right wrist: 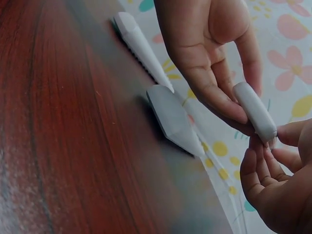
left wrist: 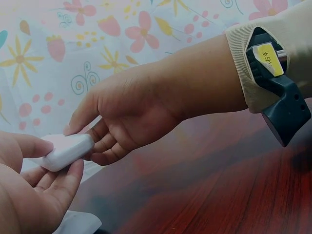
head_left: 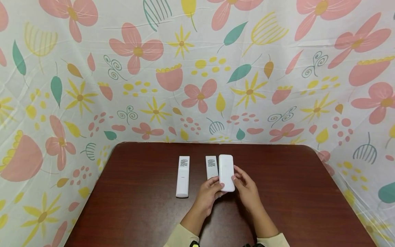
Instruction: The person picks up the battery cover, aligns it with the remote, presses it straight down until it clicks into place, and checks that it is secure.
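Both hands hold a white oblong device with rounded corners above the table; its exact kind cannot be told. My left hand grips its lower left, thumb on the upper face and fingers beneath. At its right edge, my right hand pinches it with thumb and fingertips. In the left wrist view the device lies between the two hands; the right wrist view shows its narrow side. Just left of it, a white remote control lies face down, labelled back up, partly hidden by the left hand.
A second white remote control lies face down farther left, roughly parallel to the first. The dark reddish-brown wooden table has rounded far corners. Flower-patterned cloth hangs behind it and along both sides.
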A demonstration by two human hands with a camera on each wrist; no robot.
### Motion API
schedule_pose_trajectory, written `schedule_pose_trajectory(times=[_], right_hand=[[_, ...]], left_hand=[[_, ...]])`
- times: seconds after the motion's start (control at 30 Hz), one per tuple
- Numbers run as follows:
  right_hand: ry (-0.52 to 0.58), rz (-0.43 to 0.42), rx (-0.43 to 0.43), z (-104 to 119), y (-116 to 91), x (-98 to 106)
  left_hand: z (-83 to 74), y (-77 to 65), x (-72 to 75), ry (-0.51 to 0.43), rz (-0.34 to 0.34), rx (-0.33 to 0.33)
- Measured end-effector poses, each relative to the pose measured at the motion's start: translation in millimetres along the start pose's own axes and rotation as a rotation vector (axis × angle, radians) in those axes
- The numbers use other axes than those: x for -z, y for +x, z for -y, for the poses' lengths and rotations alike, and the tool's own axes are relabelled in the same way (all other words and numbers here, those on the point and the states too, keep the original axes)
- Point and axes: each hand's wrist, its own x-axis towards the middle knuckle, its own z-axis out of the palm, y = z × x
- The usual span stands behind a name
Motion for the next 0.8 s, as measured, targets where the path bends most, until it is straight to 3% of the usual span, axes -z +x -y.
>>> schedule_pose_trajectory(times=[0.33, 0.8], right_hand=[[-0.04, -0.032, -0.04, -2.4, 1.5, 8.0], [-0.094, -0.072, -0.008, -6.0, 4.0, 17.2]], left_hand=[[2.9, 0.5, -3.2, -0.018, 0.013, 0.004], [4.4, -6.1, -9.9, 0.016, 0.006, 0.02]])
